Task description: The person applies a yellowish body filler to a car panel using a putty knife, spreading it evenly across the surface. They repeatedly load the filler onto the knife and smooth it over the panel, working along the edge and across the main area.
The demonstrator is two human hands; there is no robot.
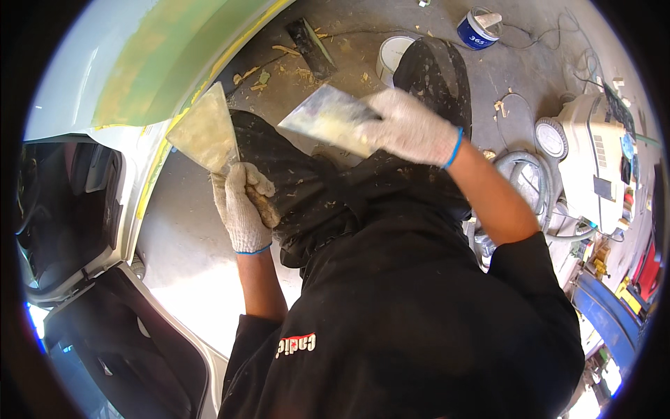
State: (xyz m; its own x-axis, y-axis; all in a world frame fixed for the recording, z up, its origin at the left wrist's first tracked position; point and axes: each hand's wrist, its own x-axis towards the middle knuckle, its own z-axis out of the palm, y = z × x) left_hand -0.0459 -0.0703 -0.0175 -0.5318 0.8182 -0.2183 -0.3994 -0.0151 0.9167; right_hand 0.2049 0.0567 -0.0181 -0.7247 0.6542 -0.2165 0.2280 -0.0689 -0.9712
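In a knitted white work glove, my left hand [243, 207] is closed around the handle of a wide putty knife [207, 131], its blade coated with pale yellow filler. My right hand [413, 128], gloved too, grips a second wide putty knife [331, 118] with yellowish and grey smears on its blade. The two blades are apart, both above my dark trousers. At the upper left is a car body panel [152, 68] with green and tan sanded patches, edged by yellow masking tape [217, 65]. The left blade's corner overlaps the taped edge in view; whether they touch I cannot tell.
An open car door [131, 335] stands at the lower left. Beyond my knees are a white-lidded tub [392, 57], a blue can [479, 29] and a dark strip [311, 50] among scraps. A wheeled beige machine [591, 157], a grey hose [547, 194] and cables lie at the right.
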